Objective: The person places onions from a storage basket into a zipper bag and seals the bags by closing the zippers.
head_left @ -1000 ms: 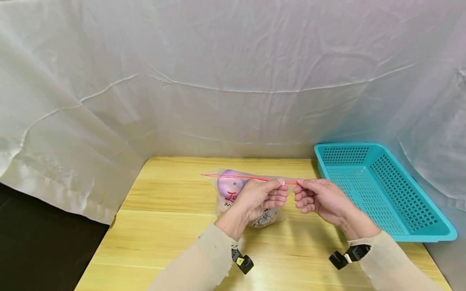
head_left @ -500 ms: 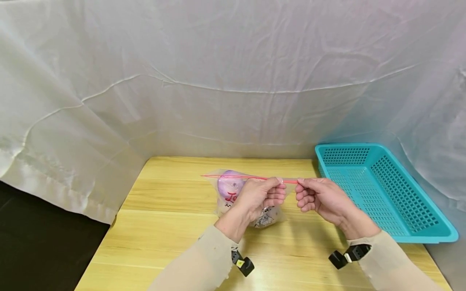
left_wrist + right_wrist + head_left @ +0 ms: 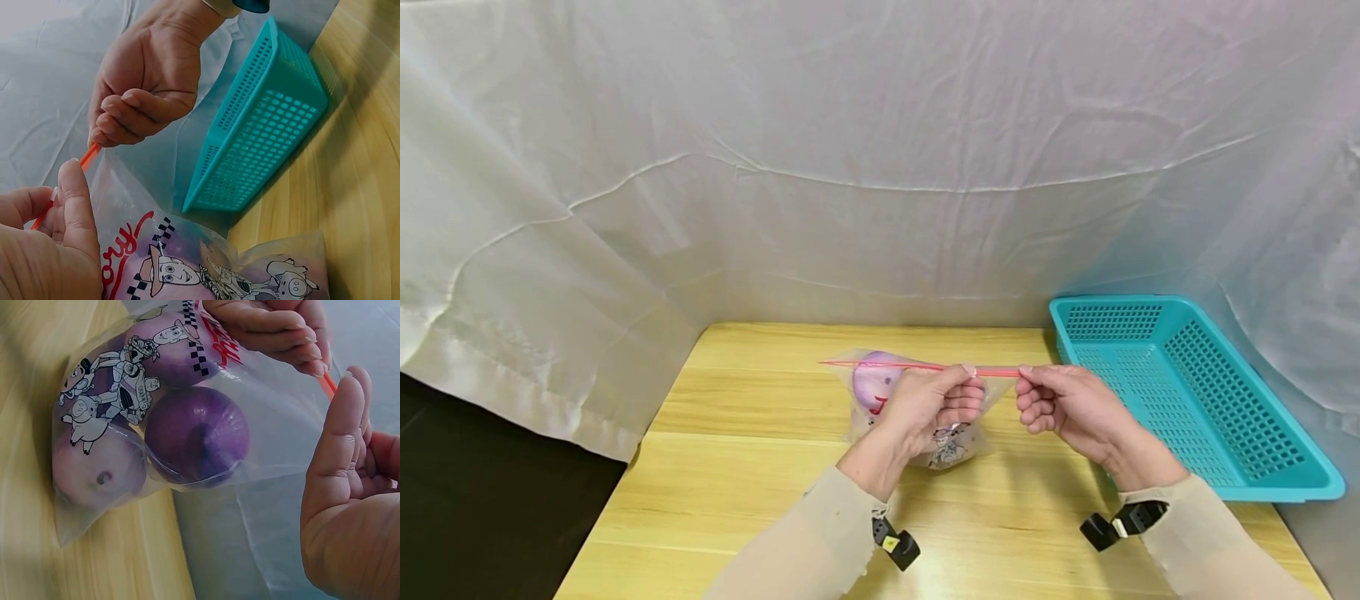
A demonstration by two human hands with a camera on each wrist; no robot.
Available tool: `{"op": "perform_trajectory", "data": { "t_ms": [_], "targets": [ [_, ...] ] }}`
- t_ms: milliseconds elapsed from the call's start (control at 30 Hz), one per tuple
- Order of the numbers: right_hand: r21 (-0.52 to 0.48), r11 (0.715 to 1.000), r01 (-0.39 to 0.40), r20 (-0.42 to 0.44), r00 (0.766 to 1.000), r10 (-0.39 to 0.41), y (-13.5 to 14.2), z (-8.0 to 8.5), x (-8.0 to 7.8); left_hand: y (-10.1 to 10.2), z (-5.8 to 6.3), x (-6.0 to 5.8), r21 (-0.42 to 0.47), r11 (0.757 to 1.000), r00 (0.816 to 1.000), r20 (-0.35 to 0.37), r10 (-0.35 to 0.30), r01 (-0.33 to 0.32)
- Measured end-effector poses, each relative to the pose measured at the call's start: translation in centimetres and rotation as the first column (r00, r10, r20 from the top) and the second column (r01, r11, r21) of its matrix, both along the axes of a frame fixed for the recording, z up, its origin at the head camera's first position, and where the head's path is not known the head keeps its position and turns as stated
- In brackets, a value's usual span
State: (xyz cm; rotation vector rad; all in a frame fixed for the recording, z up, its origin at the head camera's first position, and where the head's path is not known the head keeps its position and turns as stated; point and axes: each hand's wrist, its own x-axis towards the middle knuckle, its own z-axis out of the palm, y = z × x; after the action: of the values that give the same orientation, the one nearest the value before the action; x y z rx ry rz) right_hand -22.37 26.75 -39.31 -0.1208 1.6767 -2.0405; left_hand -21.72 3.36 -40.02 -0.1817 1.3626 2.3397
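Note:
A clear printed zip bag (image 3: 951, 446) stands on the wooden table, its red zip strip (image 3: 998, 372) stretched level along the top. Inside it are several round purple things (image 3: 197, 437) that look like onions. My left hand (image 3: 925, 404) pinches the strip at a small white slider (image 3: 54, 194) between thumb and forefinger. Farther right, my right hand (image 3: 1075, 408) pinches the strip near its right end. Between the hands the strip's two red lines run close together; left of the left hand they stand slightly apart. The left hand hides part of the bag in the head view.
A turquoise plastic basket (image 3: 1247, 482) with perforated walls stands on the right of the table (image 3: 737, 483), close beside the right hand. Pale cloth (image 3: 880, 242) hangs behind the table and along both sides.
My left hand has shifted a little to the left along the red strip, and my right hand slightly right. The stretch of strip between them is longer. The basket has stayed put.

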Motion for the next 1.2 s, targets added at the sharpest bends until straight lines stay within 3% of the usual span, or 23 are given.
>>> {"op": "perform_trajectory", "data": {
  "t_ms": [1200],
  "targets": [
    [-0.035, 0.999, 0.015, -0.013, 1.000, -0.015, 0.8, -0.5, -0.3, -2.4, 0.1, 0.2, -0.009, 1.000, 0.999, -0.038, 0.009, -0.009]
  ]
}}
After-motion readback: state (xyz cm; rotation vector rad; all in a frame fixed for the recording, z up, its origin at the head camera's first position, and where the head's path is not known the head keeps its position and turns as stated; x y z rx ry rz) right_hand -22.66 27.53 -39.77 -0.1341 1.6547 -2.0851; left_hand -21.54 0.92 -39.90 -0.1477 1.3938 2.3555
